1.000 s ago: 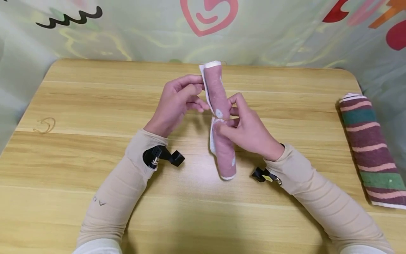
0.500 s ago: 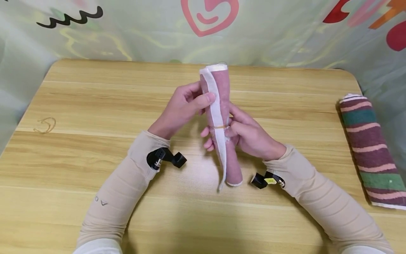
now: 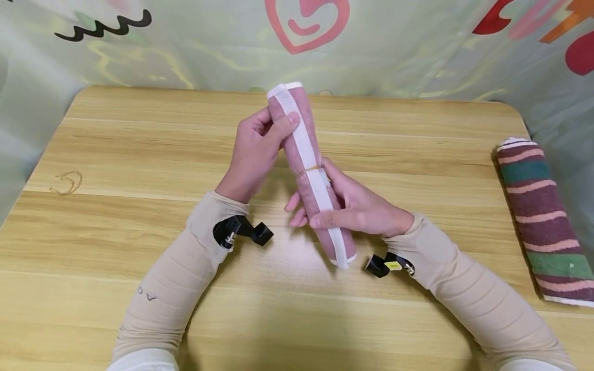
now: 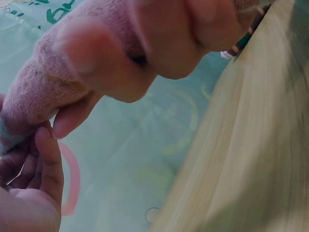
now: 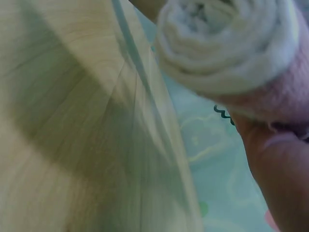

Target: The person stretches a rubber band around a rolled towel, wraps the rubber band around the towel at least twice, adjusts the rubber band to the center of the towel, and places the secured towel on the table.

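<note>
A rolled pink towel (image 3: 303, 144) with a white edge strip is held above the table, tilted with its top leaning left. An orange rubber band (image 3: 311, 168) circles its narrowed middle. My left hand (image 3: 257, 147) grips the upper half, thumb lying on the strip. Around the lower half curls my right hand (image 3: 359, 206), its thumb across the strip and some fingertips showing on the far side. In the left wrist view, the right hand's fingers (image 4: 164, 43) wrap the towel and the left hand (image 4: 36, 193) is at lower left. The right wrist view shows the roll's spiral end (image 5: 222, 53).
Loose rubber bands (image 3: 66, 183) lie on the left of the wooden table (image 3: 139, 247). A rolled striped towel (image 3: 543, 216) rests at the right edge. A patterned curtain (image 3: 209, 56) hangs behind the table.
The towel has turned so its white strip faces up, and its top has swung left. My left thumb has come onto the strip; my right hand has shifted from the band to the lower half.
</note>
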### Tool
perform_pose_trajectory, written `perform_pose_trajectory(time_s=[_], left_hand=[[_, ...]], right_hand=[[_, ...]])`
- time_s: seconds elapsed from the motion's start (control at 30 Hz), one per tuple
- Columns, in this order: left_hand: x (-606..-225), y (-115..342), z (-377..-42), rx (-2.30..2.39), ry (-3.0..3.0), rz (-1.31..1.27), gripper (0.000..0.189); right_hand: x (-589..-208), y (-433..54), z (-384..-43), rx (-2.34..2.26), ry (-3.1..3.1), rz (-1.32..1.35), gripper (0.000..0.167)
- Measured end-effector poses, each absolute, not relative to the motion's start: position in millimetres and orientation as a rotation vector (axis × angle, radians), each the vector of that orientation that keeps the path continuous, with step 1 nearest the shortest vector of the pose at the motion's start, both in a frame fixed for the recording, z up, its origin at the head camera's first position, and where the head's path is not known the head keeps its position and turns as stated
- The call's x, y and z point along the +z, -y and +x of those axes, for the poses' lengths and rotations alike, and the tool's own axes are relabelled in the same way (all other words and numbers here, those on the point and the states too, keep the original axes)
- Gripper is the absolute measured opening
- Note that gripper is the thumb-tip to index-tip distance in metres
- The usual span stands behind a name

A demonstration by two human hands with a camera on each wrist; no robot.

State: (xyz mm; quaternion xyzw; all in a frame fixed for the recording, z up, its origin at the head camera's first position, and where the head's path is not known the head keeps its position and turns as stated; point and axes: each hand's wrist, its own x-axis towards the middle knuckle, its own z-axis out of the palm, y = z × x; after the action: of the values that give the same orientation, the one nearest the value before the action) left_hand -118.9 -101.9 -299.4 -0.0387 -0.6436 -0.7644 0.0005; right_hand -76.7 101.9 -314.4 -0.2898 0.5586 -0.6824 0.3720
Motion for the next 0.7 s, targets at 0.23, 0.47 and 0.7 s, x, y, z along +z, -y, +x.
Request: perform_pose_trajectory(time_s=[0.23, 0.47, 0.7], left_hand=[[-301.6, 102.6, -120.6, -2.431, 2.023, -0.053, 0.02], [-305.6, 103.9, -123.6, -2.4, 2.074, -0.053, 0.025], [-309.2, 104.8, -125.9, -2.341, 2.105, 0.003, 0.026]], right_hand=[[-318.2, -99.1, -77.1, -1.708, -1.506, -0.74, 0.09], [-317.1, -103.7, -84.0, -1.717, -1.781, -0.688, 0.088], [-315.5, -103.1, -85.3, -1.816, -2.073, -0.734, 0.065]])
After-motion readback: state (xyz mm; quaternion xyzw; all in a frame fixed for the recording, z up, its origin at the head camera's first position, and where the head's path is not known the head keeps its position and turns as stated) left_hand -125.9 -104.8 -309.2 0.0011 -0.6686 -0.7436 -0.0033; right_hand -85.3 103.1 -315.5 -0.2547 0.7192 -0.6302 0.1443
